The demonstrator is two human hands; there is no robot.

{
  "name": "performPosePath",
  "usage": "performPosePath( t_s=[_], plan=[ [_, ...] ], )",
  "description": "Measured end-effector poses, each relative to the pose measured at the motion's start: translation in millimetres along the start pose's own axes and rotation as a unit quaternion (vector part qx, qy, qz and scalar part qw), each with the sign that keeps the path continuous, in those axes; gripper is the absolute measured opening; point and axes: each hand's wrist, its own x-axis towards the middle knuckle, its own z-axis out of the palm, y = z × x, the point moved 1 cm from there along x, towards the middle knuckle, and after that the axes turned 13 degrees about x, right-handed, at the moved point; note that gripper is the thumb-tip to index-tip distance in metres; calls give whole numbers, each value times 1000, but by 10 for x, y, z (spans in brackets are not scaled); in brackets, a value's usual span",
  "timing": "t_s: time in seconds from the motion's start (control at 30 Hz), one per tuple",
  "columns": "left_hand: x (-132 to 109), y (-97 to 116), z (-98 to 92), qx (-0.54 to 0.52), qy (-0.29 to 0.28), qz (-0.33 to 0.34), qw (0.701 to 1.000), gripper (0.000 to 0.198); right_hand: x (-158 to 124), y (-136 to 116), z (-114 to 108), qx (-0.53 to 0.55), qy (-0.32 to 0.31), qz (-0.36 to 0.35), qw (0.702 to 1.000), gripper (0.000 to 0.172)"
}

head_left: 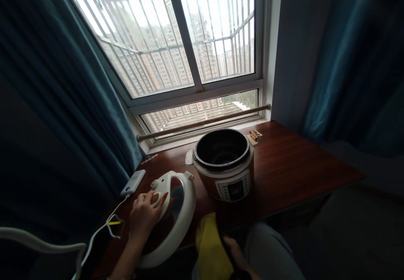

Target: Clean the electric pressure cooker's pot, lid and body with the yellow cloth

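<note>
Lid in the left hand, cloth beside the right

Hands, left to right. The left hand (145, 212) is clamped on the lid (190, 200), fingers curled over its raised top; the lid is held left of the cooker (205, 179) and forward of it, tilted, its lower rim by the front edge of the table (293, 162). Good practice here would be a firm, central grip, so that the broad rim neither knocks the cooker nor slides off the edge. The yellow cloth (211, 246) comes next, at that same edge; the right hand (236, 252) is at its right side, blurred and partly hidden, and whether it grips the cloth cannot be told. Gathering loose folds would give better control.

Surface and room, left to right. A blue curtain (63, 61) hangs past the table, where a white device (134, 181) lies with its cable (121, 203). Behind stands a barred window (185, 32), with a rod (205, 122) across its foot. The cooker stands upright, lidless, its panel (235, 188) facing the wearer. The red-brown tabletop reaches rightward, toward a dim wall (303, 27) and a second curtain (334, 70)
</note>
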Motion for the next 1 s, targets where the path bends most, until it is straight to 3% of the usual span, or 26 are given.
performPosePath(
  t_s=[0.07,0.13,0.2,0.27,0.47,0.6,0.7,0.83,1.0],
  plan=[
    [-90,108,-195,14,7,-23,1000,55,75,403,262,61,-47,69,995,41],
    [-160,200,-351,19,1,-44,999,56,126,707,492,123,-26,94,988,48],
    [-208,249,-463,14,-7,-63,998,56,160,847,652,144,12,91,985,48],
    [-232,246,-545,6,1,-83,997,56,186,822,748,137,-4,84,987,50],
    [-169,196,-906,-75,82,-169,979,59,202,307,914,43,-111,43,992,46],
    [15,427,-1352,-135,203,-171,955,59,172,-66,1069,52,-138,8,989,44],
    [274,695,-1623,-165,251,-108,948,62,183,-393,1147,84,-142,-33,986,38],
    [691,1108,-1772,-174,208,30,962,60,276,-848,1116,118,-86,-84,986,25],
    [1058,1673,-1758,-170,166,108,965,57,461,-1189,926,124,-2,-114,986,14]
  ],
)
